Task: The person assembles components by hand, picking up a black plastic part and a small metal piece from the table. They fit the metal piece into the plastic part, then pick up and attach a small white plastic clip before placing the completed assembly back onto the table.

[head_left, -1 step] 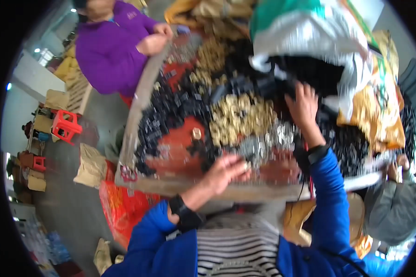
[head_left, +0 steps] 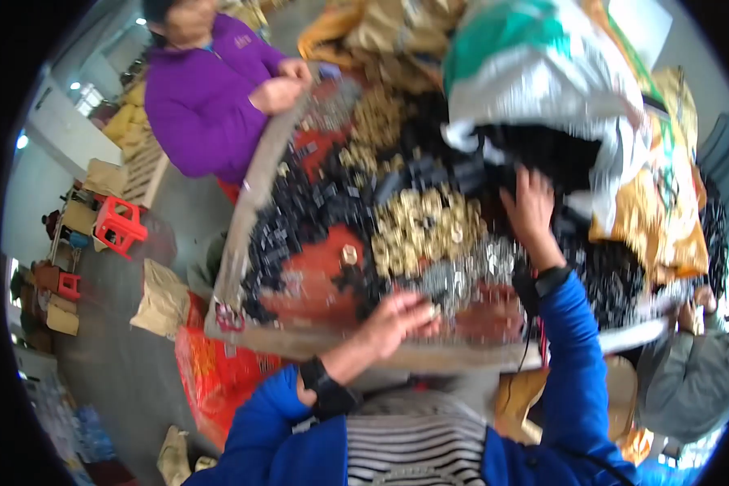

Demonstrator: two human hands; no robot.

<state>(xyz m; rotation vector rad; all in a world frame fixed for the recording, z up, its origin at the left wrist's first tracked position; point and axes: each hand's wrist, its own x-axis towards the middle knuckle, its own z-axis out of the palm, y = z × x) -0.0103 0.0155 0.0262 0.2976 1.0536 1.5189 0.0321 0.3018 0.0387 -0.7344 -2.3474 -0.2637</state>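
My left hand (head_left: 393, 326) is over the front edge of the table, its fingers curled together with a small pale thing at the tips, too blurred to name. Just beyond it lie small silver metal pieces (head_left: 445, 279) and a heap of gold-coloured square pieces (head_left: 417, 227). My right hand (head_left: 533, 212) reaches farther in, its fingers spread over black pieces beside the mouth of a white and green sack (head_left: 526, 89). Nothing shows in its grasp, though its palm is hidden. More black pieces (head_left: 316, 190) cover the left of the table.
A person in a purple jacket (head_left: 206, 101) stands at the far left edge. Another in grey (head_left: 688, 373) sits at right. An orange-yellow sack (head_left: 664, 215) leans at the right. Left of the table are a red bag (head_left: 219, 377) and a red stool (head_left: 120, 227).
The whole view has shifted, so the table and hands appear slightly lower. Both hands keep nearly the same places relative to the table.
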